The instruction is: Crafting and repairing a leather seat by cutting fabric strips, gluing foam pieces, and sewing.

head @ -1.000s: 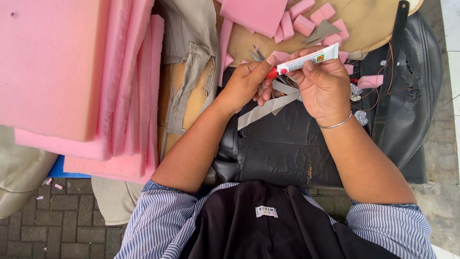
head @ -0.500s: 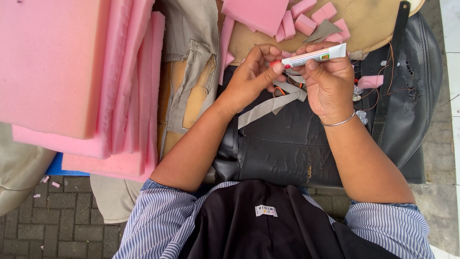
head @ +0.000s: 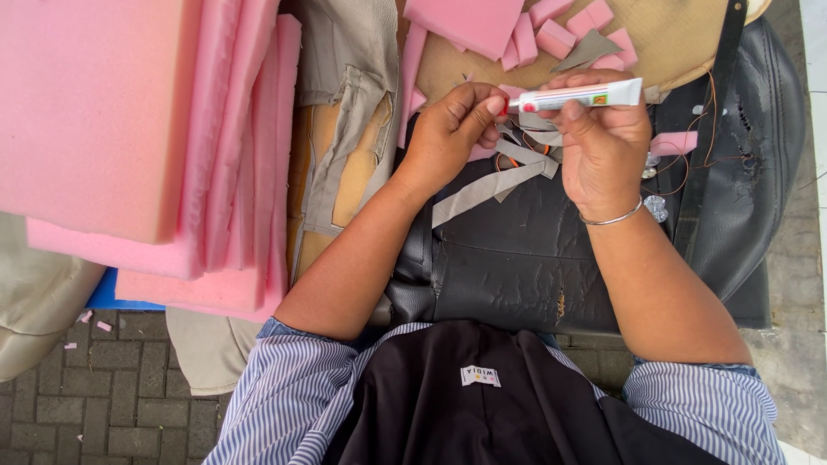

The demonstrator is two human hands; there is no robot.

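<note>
My right hand (head: 603, 142) holds a small white glue tube (head: 586, 95) level, its red cap end pointing left. The fingertips of my left hand (head: 457, 125) pinch that red cap at the tube's tip. Both hands hover over a black leather seat cover (head: 534, 250) lying in front of me. Grey fabric strips (head: 491, 185) lie on the cover just below my hands. A thin metal bangle sits on my right wrist.
A thick stack of pink foam sheets (head: 129, 129) fills the left side. Small pink foam blocks (head: 551, 34) lie on a tan mesh panel (head: 672, 43) at the top. Beige seat fabric (head: 345, 103) lies between them. Paved brick ground (head: 112, 405) shows at lower left.
Both hands have lifted the tube a little and levelled it. My left fingers have closed on the red cap end.
</note>
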